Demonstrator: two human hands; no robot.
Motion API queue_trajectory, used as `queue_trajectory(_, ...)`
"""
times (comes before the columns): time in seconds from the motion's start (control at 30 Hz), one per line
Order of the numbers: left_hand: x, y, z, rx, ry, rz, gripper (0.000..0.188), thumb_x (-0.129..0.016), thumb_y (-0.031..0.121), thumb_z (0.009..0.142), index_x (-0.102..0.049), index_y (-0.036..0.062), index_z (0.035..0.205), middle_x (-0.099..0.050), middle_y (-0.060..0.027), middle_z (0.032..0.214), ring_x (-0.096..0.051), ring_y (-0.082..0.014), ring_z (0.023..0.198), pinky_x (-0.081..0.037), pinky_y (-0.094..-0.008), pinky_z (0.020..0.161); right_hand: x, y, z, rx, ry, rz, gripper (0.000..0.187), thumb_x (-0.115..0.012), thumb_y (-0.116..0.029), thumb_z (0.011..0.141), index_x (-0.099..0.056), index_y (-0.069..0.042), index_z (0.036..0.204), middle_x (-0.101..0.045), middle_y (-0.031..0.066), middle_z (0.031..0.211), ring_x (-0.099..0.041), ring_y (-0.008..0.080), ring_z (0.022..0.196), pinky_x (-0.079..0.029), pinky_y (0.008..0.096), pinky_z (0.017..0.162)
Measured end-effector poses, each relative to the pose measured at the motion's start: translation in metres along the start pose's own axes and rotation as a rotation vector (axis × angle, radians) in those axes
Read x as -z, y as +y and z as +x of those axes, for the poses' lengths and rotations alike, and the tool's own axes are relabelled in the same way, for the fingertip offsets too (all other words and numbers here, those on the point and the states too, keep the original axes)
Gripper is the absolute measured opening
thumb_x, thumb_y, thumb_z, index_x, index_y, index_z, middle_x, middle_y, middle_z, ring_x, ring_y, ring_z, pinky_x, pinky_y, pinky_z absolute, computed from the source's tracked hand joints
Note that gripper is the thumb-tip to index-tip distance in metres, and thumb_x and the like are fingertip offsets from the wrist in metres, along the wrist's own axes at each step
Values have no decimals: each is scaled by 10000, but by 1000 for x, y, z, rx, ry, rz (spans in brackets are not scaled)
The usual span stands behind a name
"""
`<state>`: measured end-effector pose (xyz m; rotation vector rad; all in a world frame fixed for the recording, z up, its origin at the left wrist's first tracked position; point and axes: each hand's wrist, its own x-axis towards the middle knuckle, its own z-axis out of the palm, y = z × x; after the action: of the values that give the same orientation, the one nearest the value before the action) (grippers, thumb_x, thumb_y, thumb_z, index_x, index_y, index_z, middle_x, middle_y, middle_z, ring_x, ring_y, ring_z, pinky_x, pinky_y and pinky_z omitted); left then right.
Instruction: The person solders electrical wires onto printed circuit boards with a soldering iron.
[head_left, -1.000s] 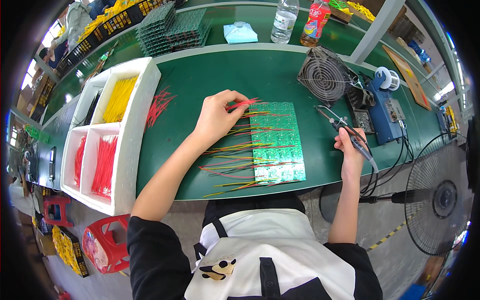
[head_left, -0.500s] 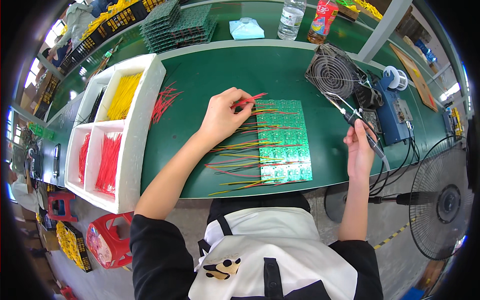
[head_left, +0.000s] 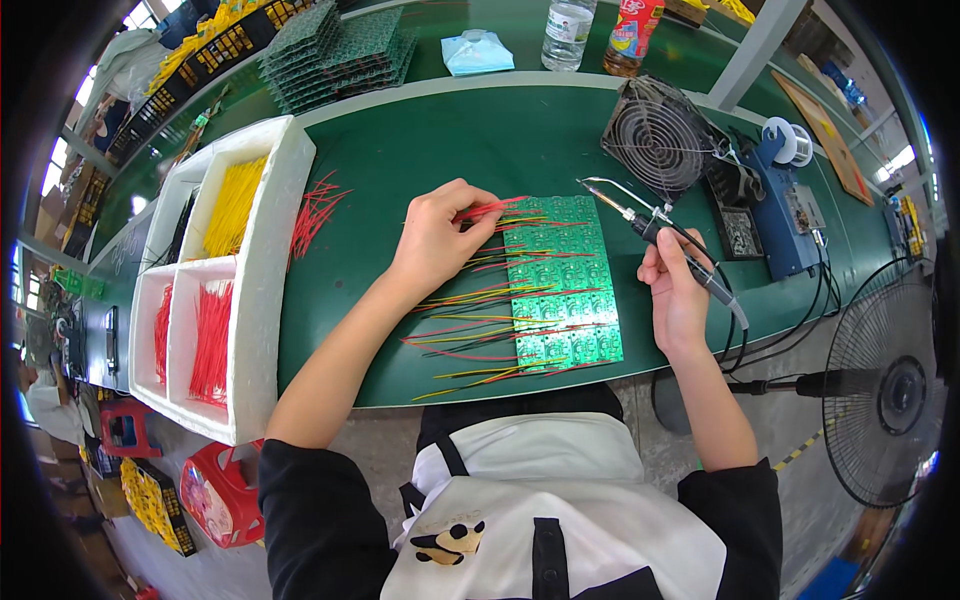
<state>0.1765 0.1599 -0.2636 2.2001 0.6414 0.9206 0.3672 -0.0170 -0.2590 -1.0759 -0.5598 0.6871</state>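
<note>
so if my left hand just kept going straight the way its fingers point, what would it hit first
Your left hand would likely meet the upper-left part of the green circuit board first, led by the red wires it holds. Height is unclear, so it might pass just above.
</note>
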Motion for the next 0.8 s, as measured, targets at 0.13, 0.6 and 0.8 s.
queue_trajectory(0.13,0,0,1,-8,-5,5,96,-649,85,784,-661,23,856,-534,-29,682,-394,-87,515,-311,-236,458,0,1,0,-8,-24,-17,143,-616,-143,858,-506,-51,855,-546,51,658,-486,89,547,-418,221,536)
queue_trajectory(0.6,0,0,4,-12,-16,37,93,-654,64,769,-675,26,851,-545,-68,708,-481,-150,536,-405,-267,507,1,3,-1,-29,-57,-54,154,-635,-145,843,-517,-47,830,-551,52,646,-482,81,528,-397,210,498)
queue_trajectory(0.8,-1,-1,9,-39,-30,37,90,-655,61,773,-683,38,855,-556,-71,729,-530,-161,565,-440,-262,532,-1,4,-2,-4,-82,-183,175,-646,-160,838,-517,-44,814,-551,40,631,-475,62,514,-378,190,480)
